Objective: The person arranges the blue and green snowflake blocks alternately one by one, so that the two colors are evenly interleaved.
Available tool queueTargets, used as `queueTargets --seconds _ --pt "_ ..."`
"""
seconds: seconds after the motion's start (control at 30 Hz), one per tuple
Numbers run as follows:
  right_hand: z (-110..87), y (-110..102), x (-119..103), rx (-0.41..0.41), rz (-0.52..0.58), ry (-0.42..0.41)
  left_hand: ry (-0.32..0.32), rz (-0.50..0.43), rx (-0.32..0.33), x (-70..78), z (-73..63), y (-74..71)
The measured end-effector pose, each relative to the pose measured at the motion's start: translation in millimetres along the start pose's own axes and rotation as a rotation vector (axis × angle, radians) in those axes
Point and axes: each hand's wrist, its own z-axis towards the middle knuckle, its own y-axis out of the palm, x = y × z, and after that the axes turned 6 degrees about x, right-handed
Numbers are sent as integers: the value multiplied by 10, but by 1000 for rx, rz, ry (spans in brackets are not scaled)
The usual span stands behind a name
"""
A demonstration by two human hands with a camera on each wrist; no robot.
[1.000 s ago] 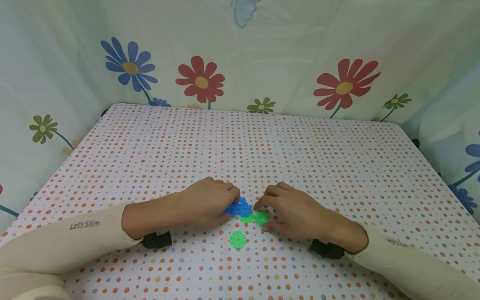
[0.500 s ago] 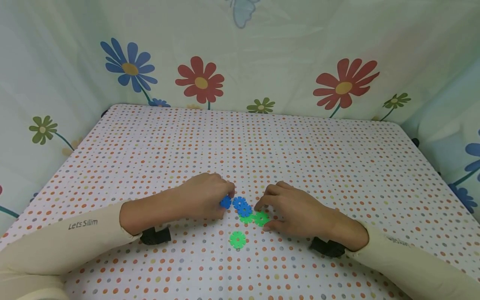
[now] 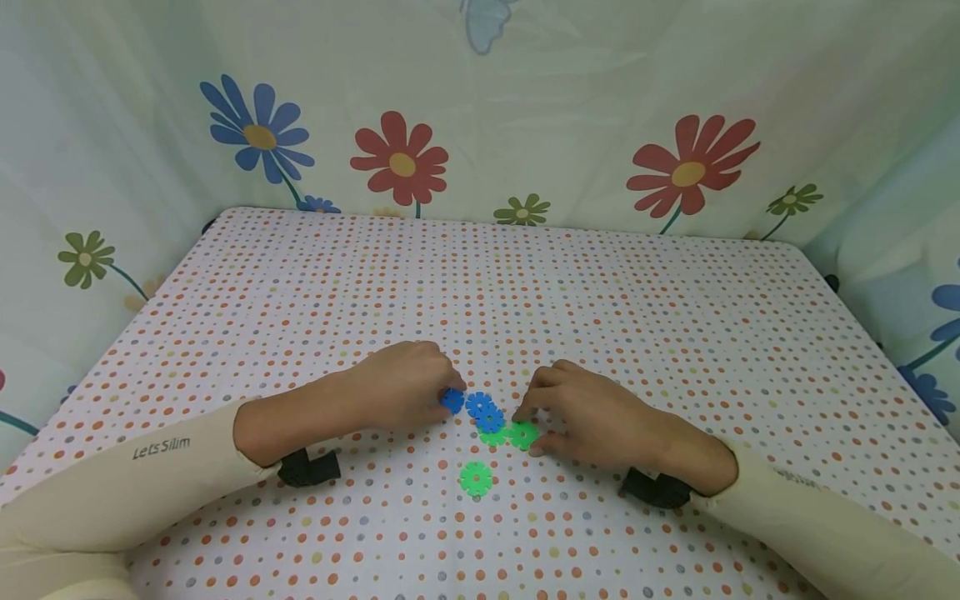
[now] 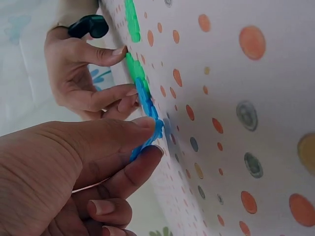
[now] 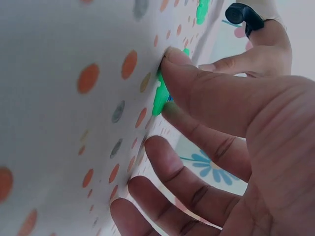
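My left hand point(image 3: 408, 387) pinches a blue notched snowflake disc point(image 3: 452, 401) between thumb and fingertips, close over the table. Right of it lie two overlapping blue discs point(image 3: 490, 419), whose lower edge covers part of a green disc point(image 3: 492, 437). Another green disc point(image 3: 525, 435) joins this row at its right end. My right hand point(image 3: 596, 417) holds that end disc by its edges; in the right wrist view, thumb and index finger sit on either side of the green disc point(image 5: 160, 96), the other fingers spread loosely.
A loose green disc point(image 3: 476, 479) lies flat nearer to me than the row. The table point(image 3: 480, 292) wears a white cloth with coloured dots. A flower-printed curtain point(image 3: 570, 108) rises behind it and along both sides. Both wrists carry black cameras point(image 3: 309, 468).
My left hand has drawn left and slightly away from me with its blue disc, parting from the other blue discs and uncovering them. The right hand stays nearly still at the green disc.
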Motion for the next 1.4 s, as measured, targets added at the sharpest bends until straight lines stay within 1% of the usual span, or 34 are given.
queueTargets --seconds 0.17,0.3,0.4,0.47,0.53,0.63,0.67,0.73,0.87,0.97,1.03,1.1,1.17,1.23,1.3,1.4 --pt "17 -6 27 6 24 -18 -17 -24 -8 -41 -2 -4" --pt "26 -5 29 2 30 -20 -60 -47 -12 -112 11 -26" --pt "36 -3 25 -8 35 -17 -112 -62 -6 -204 28 -57" --pt "39 -3 25 -16 42 -18 -133 -90 6 -295 44 -83" --pt "42 -2 31 -22 53 -23 -161 -145 22 -407 64 -109" --pt "50 1 52 -37 95 -24 -211 -272 55 -612 100 -136" --pt "55 4 62 -45 116 -23 -235 -323 72 -682 110 -141" --pt "60 15 84 -66 163 -16 -303 -420 106 -816 125 -141" --pt "63 37 119 -110 230 -9 -448 -587 205 -1052 138 -114" --pt "62 41 131 -129 237 -19 -538 -682 291 -1199 139 -74" --pt "59 37 133 -138 230 -27 -577 -735 340 -1271 139 -53" --pt "54 27 128 -145 220 -30 -596 -770 379 -1336 141 -29" --pt "50 19 118 -151 212 -28 -606 -788 407 -1386 147 -15" --pt "46 11 106 -150 203 -25 -610 -789 419 -1430 154 1" --pt "44 6 89 -142 190 -16 -624 -761 421 -1468 161 14" --pt "37 -3 71 -135 180 -6 -645 -693 396 -1513 163 21"
